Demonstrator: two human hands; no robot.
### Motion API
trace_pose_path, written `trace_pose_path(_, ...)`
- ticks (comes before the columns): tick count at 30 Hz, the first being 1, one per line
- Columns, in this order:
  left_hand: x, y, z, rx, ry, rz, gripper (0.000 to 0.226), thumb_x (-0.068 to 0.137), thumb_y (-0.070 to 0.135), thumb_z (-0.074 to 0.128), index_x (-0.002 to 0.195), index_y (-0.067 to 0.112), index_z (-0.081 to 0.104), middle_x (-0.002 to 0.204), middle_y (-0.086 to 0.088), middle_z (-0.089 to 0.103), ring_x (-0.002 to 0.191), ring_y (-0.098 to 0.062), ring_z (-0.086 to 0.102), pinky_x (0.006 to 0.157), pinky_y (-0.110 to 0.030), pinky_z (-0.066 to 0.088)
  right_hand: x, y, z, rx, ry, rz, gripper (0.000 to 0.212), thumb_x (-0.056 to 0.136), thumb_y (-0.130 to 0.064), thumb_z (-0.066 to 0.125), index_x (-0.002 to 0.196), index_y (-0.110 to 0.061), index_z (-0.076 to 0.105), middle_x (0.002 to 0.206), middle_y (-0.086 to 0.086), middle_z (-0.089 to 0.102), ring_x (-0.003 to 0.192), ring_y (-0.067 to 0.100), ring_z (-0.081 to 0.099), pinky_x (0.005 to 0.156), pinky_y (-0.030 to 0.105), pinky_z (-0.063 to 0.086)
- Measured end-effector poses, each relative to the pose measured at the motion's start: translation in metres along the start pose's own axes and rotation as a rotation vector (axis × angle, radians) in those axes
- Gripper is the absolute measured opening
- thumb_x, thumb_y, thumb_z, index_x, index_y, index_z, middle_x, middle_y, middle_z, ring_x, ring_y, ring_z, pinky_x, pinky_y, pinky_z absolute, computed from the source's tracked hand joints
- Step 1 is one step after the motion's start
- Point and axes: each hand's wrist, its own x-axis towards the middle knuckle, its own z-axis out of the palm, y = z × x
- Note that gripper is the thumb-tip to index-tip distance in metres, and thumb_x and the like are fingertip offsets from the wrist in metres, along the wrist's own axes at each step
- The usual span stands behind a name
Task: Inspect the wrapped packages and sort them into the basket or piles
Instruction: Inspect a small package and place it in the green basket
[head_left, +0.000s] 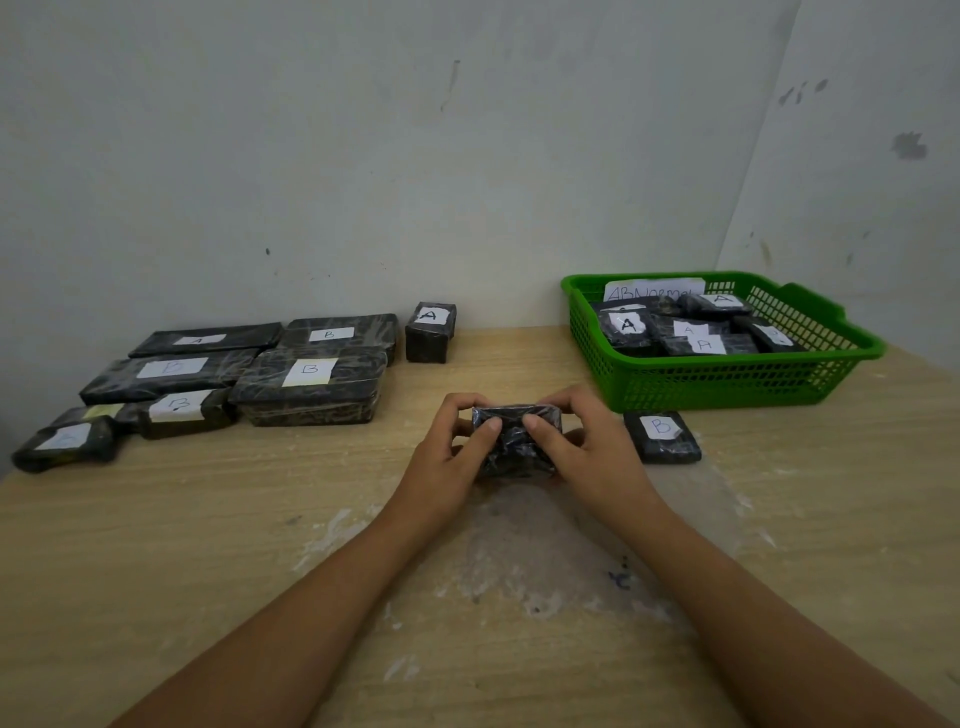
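A small black package wrapped in shiny plastic (516, 439) sits mid-table, a pile of black wrapped packages with white letter labels (234, 376) lies at ten o'clock, and a green plastic basket (727, 384) holding more sits at two o'clock.

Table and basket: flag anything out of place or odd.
One B-labelled package lies alone on the table just in front of the green basket, outside both basket and left piles. White powdery smears mark the tabletop.
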Motion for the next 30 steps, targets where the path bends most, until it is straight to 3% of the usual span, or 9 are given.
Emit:
trace_pose_path(2, 0.002, 0.0, -0.001, -0.002, 0.011, -0.003, 0.013, 0.104, 0.031, 0.057, 0.116, 0.036, 0.056, 0.111, -0.011, 0.066, 0.093, -0.013, 0.072, 0.072, -0.028, 0.058, -0.001, -0.001, 0.0, -0.001, -0.029, 0.01, 0.021, 0.09, -0.053, 0.066, 0.104, -0.04, 0.06, 0.106, -0.013, 0.064, 0.093, 0.014, 0.068, 0.073, 0.05, 0.061)
trace_pose_path(6, 0.006, -0.001, -0.002, -0.002, 0.038, -0.043, 0.012, 0.103, 0.036, 0.059, 0.115, 0.037, 0.058, 0.108, -0.012, 0.071, 0.099, -0.026, 0.072, 0.087, -0.053, 0.06, -0.003, -0.005, -0.003, -0.016, -0.061, 0.028, 0.039, 0.087, -0.044, 0.078, 0.12, -0.033, 0.06, 0.113, -0.019, 0.061, 0.091, 0.009, 0.068, 0.075, 0.042, 0.062)
trace_pose_path(9, 0.008, -0.001, -0.002, -0.005, 0.054, -0.08, 0.023, 0.094, 0.05, 0.062, 0.115, 0.04, 0.058, 0.105, -0.012, 0.073, 0.096, -0.026, 0.073, 0.089, -0.059, 0.057, -0.004, -0.007, -0.006, -0.061, -0.096, 0.02, 0.045, 0.084, -0.045, 0.081, 0.12, -0.036, 0.056, 0.112, -0.025, 0.057, 0.094, 0.005, 0.066, 0.076, 0.023, 0.058)
trace_pose_path(11, 0.009, 0.001, -0.001, -0.012, 0.054, -0.098, 0.029, 0.088, 0.055, 0.061, 0.113, 0.042, 0.059, 0.104, -0.011, 0.074, 0.096, -0.025, 0.074, 0.09, -0.058, 0.057, -0.004, -0.007, -0.006, -0.109, -0.095, -0.013, 0.047, 0.084, -0.042, 0.082, 0.122, -0.033, 0.057, 0.111, -0.027, 0.056, 0.098, 0.002, 0.063, 0.076, 0.014, 0.053)
trace_pose_path(15, 0.008, 0.002, -0.001, -0.06, 0.028, -0.115, 0.036, 0.085, 0.057, 0.068, 0.116, 0.039, 0.061, 0.11, -0.008, 0.074, 0.1, -0.021, 0.074, 0.091, -0.051, 0.06, -0.001, -0.004, -0.003, -0.111, -0.051, -0.002, 0.043, 0.087, -0.037, 0.079, 0.125, -0.025, 0.062, 0.111, -0.013, 0.065, 0.089, 0.007, 0.066, 0.079, 0.034, 0.058)
trace_pose_path(19, 0.004, 0.004, -0.005, -0.084, -0.031, -0.074, 0.047, 0.082, 0.048, 0.078, 0.124, 0.036, 0.06, 0.125, 0.005, 0.068, 0.108, -0.01, 0.07, 0.083, -0.038, 0.061, 0.0, -0.004, -0.004, -0.097, -0.029, -0.001, 0.036, 0.089, -0.034, 0.077, 0.121, -0.026, 0.064, 0.104, -0.018, 0.067, 0.081, 0.001, 0.066, 0.07, 0.023, 0.055)
trace_pose_path(23, 0.002, 0.004, -0.006, -0.094, -0.084, -0.065, 0.059, 0.079, 0.042, 0.08, 0.132, 0.033, 0.057, 0.132, 0.008, 0.064, 0.103, -0.019, 0.073, 0.074, -0.034, 0.059, -0.001, -0.003, -0.006, -0.052, -0.023, 0.027, 0.032, 0.091, -0.031, 0.076, 0.12, -0.028, 0.064, 0.105, -0.018, 0.069, 0.082, -0.003, 0.067, 0.067, 0.013, 0.05)
trace_pose_path(30, -0.002, 0.005, 0.002, 0.102, 0.002, -0.02, 0.041, 0.1, 0.035, 0.065, 0.138, 0.027, 0.052, 0.123, 0.012, 0.067, 0.097, -0.002, 0.072, 0.08, -0.029, 0.062, -0.006, -0.006, -0.004, -0.053, -0.018, 0.033, 0.032, 0.091, -0.038, 0.074, 0.12, -0.03, 0.064, 0.104, -0.019, 0.067, 0.085, -0.001, 0.066, 0.072, 0.022, 0.055)
